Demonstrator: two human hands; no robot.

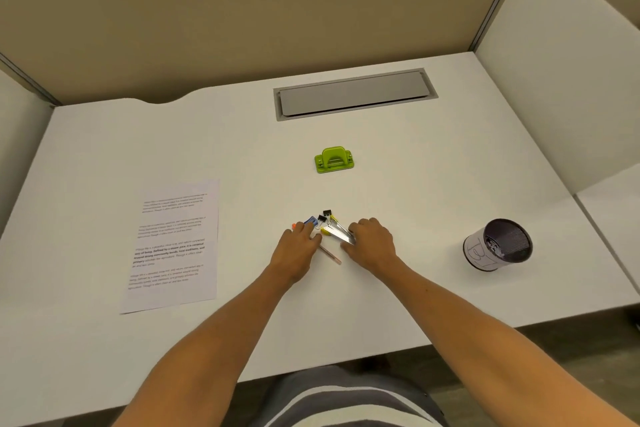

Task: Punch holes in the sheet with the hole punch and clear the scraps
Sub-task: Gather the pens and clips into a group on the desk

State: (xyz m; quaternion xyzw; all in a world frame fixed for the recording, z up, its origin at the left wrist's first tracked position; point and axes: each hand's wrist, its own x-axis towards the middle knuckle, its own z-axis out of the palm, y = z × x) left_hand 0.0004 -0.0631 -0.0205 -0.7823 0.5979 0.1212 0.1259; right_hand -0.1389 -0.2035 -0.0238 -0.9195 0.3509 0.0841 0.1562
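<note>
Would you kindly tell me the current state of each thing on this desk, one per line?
Hole punch: upright, untouched, no paper in it.
Printed sheet: flat on the desk, apart from the punch.
Mesh pen cup: upright on the desk.
Cable tray lid: closed.
Left hand: resting on small stationery.
Right hand: fingers curled on a metal ruler.

Both bare forearms reach forward over the desk, hands close together.

The left hand [297, 246] lies palm down with its fingers straight and together, pointing away from the body. The right hand [372, 243] sits just beside it, knuckles up, fingers curled downward and inward toward the left. Both wrists are low and both arms angle inward from the elbows.
</note>
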